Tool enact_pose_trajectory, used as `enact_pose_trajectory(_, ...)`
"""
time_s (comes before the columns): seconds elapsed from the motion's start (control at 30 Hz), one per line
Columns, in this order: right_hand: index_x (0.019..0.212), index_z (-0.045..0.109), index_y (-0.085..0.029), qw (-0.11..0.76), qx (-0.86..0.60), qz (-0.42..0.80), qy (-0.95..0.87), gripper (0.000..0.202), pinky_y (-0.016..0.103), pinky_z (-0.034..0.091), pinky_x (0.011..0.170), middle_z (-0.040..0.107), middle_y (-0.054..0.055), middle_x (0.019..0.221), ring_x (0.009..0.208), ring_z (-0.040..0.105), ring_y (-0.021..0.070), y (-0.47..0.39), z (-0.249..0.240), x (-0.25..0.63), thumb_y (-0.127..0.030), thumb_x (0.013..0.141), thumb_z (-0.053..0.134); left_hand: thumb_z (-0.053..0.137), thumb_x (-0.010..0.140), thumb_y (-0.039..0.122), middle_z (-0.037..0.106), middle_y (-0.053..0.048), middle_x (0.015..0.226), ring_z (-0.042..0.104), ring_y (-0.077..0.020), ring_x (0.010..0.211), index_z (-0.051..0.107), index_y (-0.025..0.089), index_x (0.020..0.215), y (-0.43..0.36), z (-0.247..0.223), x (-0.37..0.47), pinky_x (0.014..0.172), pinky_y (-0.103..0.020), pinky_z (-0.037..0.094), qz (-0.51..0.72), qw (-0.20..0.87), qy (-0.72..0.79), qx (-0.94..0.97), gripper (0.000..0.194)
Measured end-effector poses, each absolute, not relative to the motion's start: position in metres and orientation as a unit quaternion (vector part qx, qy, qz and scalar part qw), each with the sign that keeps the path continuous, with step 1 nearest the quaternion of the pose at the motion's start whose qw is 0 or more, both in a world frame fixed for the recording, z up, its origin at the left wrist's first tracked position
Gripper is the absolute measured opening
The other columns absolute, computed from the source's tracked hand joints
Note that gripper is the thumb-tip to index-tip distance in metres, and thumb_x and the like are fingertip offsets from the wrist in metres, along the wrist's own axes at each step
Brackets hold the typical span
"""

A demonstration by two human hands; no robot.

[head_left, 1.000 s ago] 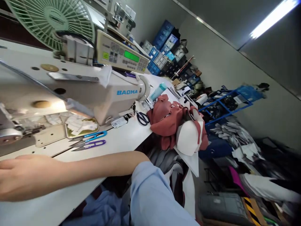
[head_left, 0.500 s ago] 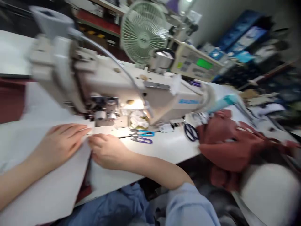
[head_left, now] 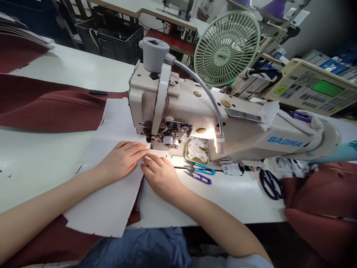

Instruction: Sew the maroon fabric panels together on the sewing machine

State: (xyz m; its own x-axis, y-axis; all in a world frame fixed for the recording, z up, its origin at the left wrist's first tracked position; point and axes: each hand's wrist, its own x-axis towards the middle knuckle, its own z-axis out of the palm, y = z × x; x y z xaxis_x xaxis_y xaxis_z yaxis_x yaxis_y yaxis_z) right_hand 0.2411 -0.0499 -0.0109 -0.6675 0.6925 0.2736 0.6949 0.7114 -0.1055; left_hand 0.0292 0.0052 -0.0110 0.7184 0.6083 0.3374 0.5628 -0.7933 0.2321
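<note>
A long white panel (head_left: 111, 203) with notched edges lies over dark red fabric (head_left: 63, 238) and runs up to the needle area of a sewing machine (head_left: 242, 130). My left hand (head_left: 121, 160) rests flat on the panel, fingers stretched toward the presser foot. At the panel's right edge is my right hand (head_left: 161, 176), its fingers bent and closed on that edge, with the thumb hidden. The fingertips of both hands nearly meet just in front of the foot. Blue thread snips (head_left: 205, 169) and purple thread snips (head_left: 202, 178) lie right of my right hand.
A small tray (head_left: 186, 150) of white scraps sits under the machine arm. Dark-handled scissors (head_left: 272, 185) and a dark red fabric pile (head_left: 315, 201) are at the right. More dark red fabric (head_left: 55, 108) lies at the left. Behind stand a green fan (head_left: 227, 48) and a control panel (head_left: 312, 85).
The camera view has swung left, so the machine and hands appear farther right and the picture is sharper. Both hands remain on the panel by the presser foot.
</note>
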Motion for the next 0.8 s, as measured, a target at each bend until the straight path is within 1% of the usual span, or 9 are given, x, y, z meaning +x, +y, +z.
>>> enact_pose_trajectory(0.1, 0.107, 0.067, -0.017, 0.154, -0.38, -0.005, -0.912, 0.018, 0.037, 0.052, 0.087, 0.069, 0.012, 0.123, 0.126, 0.057, 0.0248, -0.05, -0.011, 0.242, -0.014, 0.099, 0.05, 0.039, 0.094, 0.012, 0.065, -0.009, 0.131, 0.058, -0.0245, 0.123, 0.061, 0.02, 0.133, 0.006, -0.012, 0.03, 0.102, -0.041, 0.045, 0.191, 0.07, 0.325, 0.924, 0.046)
enact_pose_trajectory(0.23, 0.112, 0.066, -0.015, 0.167, -0.376, 0.008, -0.911, 0.019, 0.037, 0.052, 0.089, 0.069, 0.014, 0.122, 0.121, 0.06, 0.0247, -0.049, -0.01, 0.242, -0.016, 0.098, 0.052, 0.04, 0.092, 0.011, 0.063, -0.01, 0.134, 0.056, -0.0244, 0.124, 0.058, 0.017, 0.133, 0.008, -0.012, 0.031, 0.102, -0.041, 0.045, 0.186, 0.098, 0.342, 0.916, 0.046)
enact_pose_trajectory(0.43, 0.114, 0.066, -0.015, 0.152, -0.392, 0.022, -0.907, 0.022, 0.04, 0.052, 0.089, 0.069, 0.014, 0.125, 0.123, 0.06, 0.0269, -0.043, -0.006, 0.241, -0.017, 0.1, 0.049, 0.039, 0.092, 0.012, 0.062, -0.011, 0.131, 0.057, -0.0253, 0.121, 0.057, 0.016, 0.133, 0.019, -0.01, 0.032, 0.099, -0.042, 0.047, 0.167, 0.088, 0.336, 0.923, 0.045)
enact_pose_trajectory(0.57, 0.116, 0.065, -0.015, 0.141, -0.398, 0.03, -0.906, 0.022, 0.04, 0.05, 0.091, 0.068, 0.014, 0.126, 0.125, 0.06, 0.0272, -0.039, -0.003, 0.242, -0.019, 0.101, 0.05, 0.04, 0.094, 0.014, 0.064, -0.01, 0.126, 0.057, -0.0245, 0.119, 0.058, 0.017, 0.131, 0.026, -0.012, 0.031, 0.099, -0.04, 0.046, 0.186, 0.067, 0.326, 0.925, 0.04)
enact_pose_trajectory(0.63, 0.117, 0.065, -0.016, 0.139, -0.407, 0.037, -0.902, 0.022, 0.04, 0.049, 0.094, 0.068, 0.014, 0.128, 0.127, 0.058, 0.0266, -0.036, -0.002, 0.242, -0.02, 0.1, 0.05, 0.041, 0.095, 0.014, 0.066, -0.01, 0.121, 0.059, -0.024, 0.114, 0.06, 0.016, 0.126, 0.031, -0.013, 0.032, 0.096, -0.039, 0.048, 0.197, 0.059, 0.318, 0.926, 0.036)
enact_pose_trajectory(0.8, 0.121, 0.061, -0.016, 0.143, -0.441, 0.067, -0.883, 0.023, 0.041, 0.047, 0.098, 0.063, 0.014, 0.135, 0.129, 0.055, 0.0269, -0.027, -0.003, 0.241, -0.02, 0.099, 0.053, 0.045, 0.094, 0.015, 0.07, -0.009, 0.1, 0.062, -0.0246, 0.098, 0.065, 0.017, 0.101, 0.05, -0.012, 0.036, 0.085, -0.038, 0.05, 0.197, 0.033, 0.31, 0.93, 0.021)
